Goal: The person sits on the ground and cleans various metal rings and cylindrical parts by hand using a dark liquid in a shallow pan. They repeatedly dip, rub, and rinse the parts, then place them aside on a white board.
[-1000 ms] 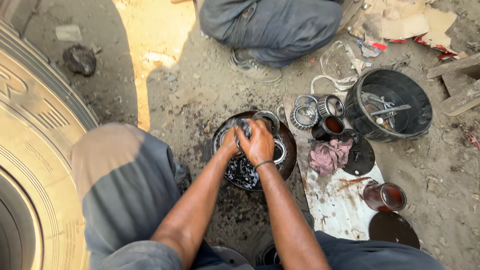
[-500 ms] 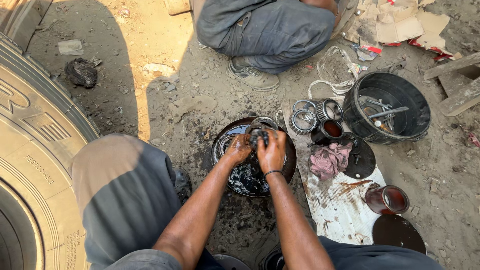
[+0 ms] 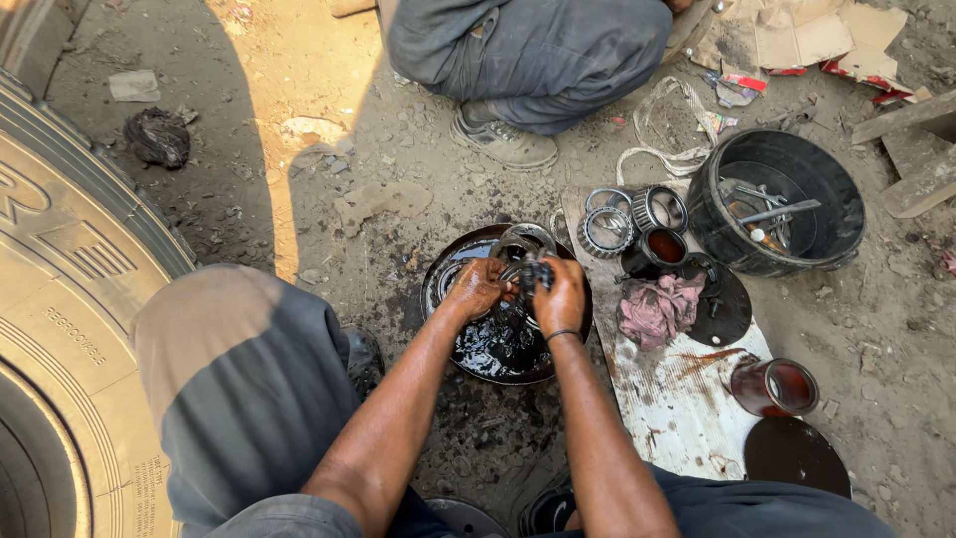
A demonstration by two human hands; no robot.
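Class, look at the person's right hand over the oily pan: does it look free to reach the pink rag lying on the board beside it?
Probably yes. The right hand grips a dark greasy part over the pan, and the pink rag lies uncovered just to its right, with nothing between them. The hand would first need to let go.

Harsh sunlight strikes the dirt ground (image 3: 299, 110) upper left; elsewhere sharp, evenly shaded, mild edge distortion.
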